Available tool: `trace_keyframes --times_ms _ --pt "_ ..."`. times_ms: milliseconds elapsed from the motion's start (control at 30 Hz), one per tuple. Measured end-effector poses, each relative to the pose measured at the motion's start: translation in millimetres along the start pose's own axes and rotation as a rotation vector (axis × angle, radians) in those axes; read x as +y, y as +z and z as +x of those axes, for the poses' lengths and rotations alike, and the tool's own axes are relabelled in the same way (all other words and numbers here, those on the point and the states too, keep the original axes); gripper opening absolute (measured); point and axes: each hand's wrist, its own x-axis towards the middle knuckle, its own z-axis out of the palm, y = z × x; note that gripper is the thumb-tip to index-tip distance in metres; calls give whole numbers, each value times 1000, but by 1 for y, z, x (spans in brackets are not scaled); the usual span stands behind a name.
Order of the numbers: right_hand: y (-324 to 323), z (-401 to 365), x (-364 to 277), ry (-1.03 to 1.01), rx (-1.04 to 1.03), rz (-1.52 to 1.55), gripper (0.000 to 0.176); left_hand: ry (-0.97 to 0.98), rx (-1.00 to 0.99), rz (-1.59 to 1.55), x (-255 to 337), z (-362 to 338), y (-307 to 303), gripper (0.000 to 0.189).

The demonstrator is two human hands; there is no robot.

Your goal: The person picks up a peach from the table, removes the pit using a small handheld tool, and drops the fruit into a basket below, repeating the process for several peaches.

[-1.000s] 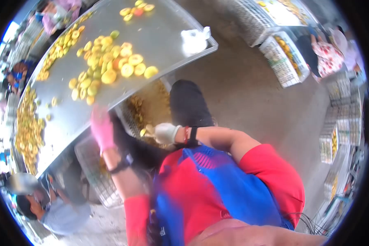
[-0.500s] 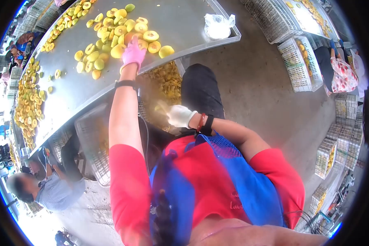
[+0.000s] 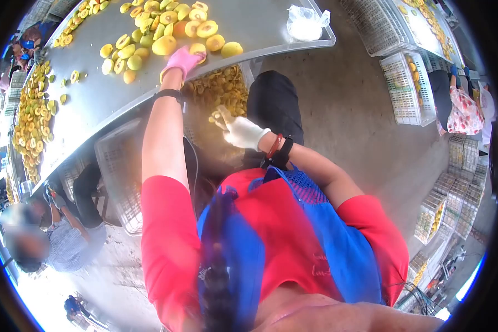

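My left hand (image 3: 182, 62), in a pink glove, is at the near edge of the metal table with its fingers closed around a halved yellow peach (image 3: 198, 51). Just beyond it lies a pile of peach halves (image 3: 163, 46), some cut side up with reddish hollows. My right hand (image 3: 244, 133), in a white glove, is closed low in front of my body. At its fingertips is something small and yellowish that I cannot make out. Below the table edge, beside that hand, a container holds many yellow-brown fruit pieces (image 3: 218, 91).
The metal table (image 3: 94, 105) carries more fruit (image 3: 33, 124) along its far left. A plastic bag (image 3: 305, 23) sits at its right corner. White crates (image 3: 406, 88) stand at the right, another crate (image 3: 119, 177) under the table. Co-workers (image 3: 74, 243) sit nearby.
My left hand has drawn back from the pile toward the table edge with a peach half. My right hand has risen slightly, and the view has shifted a little.
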Motion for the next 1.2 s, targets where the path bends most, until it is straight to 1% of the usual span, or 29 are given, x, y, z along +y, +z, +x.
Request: trace_keyframes --times_ms 33,67,100,167,200,233,267,300,367,400,433,500,567,700,767,833,867,933,1033,1067,1133,1167,1200 --pt "-4 0 -4 -15 28 26 80 -3 -32 -8 -4 -2 7 96" --pt "-10 0 -9 48 -22 24 80 60 88 38 -8 -6 16 88" --pt "-1 5 4 0 24 -6 81 36 142 -131 -9 -10 20 82" --pt "19 11 26 -240 255 89 83 -20 256 -465 -8 -19 17 71" --pt "20 13 29 -224 238 101 84 0 319 -797 19 -60 -1 51" --pt "21 15 31 -208 222 114 84 30 291 -909 18 -82 -9 52" --pt "15 11 28 -227 226 69 83 58 261 -1021 16 -98 -14 54" --pt "13 11 26 -196 212 21 82 89 232 -1132 13 -114 -17 55" --pt "9 9 21 -135 180 -75 78 93 210 -1220 11 -152 -14 47" --pt "-1 6 8 -76 145 -21 77 96 203 -1265 11 -169 -13 43" --pt "-6 4 0 -17 111 33 76 52 195 -1327 6 -182 -6 42" --pt "13 16 26 -123 179 -84 72 -2 165 -1414 -1 -207 7 41" --pt "6 10 16 -156 200 -34 70 -12 182 -1397 0 -226 17 46" --pt "-4 -1 -6 -142 257 186 67 -37 159 -1368 -1 -246 24 43" --pt "5 5 12 -226 288 -23 69 -44 151 -1378 -4 -250 30 42" --pt "-8 -8 -11 -110 264 39 69 -43 141 -1403 -3 -252 33 42" --pt "-6 -6 -6 -131 245 -14 69 -9 142 -1384 -4 -252 36 42" --pt "-2 0 1 -171 205 -122 70 -27 129 -1380 -2 -255 38 42" --pt "-3 -6 -5 -106 324 12 62 -40 101 -1407 7 -259 38 43" --pt "-4 -7 -8 -87 292 16 56 -43 91 -1421 11 -261 37 43" --pt "-4 -7 -11 -52 227 24 46 -50 86 -1283 15 -262 37 45" --pt "-1 -6 -9 -77 259 46 41 -54 84 -1214 17 -263 38 46" --pt "1 -5 -9 -103 290 67 36 -25 100 -1196 20 -264 37 53"
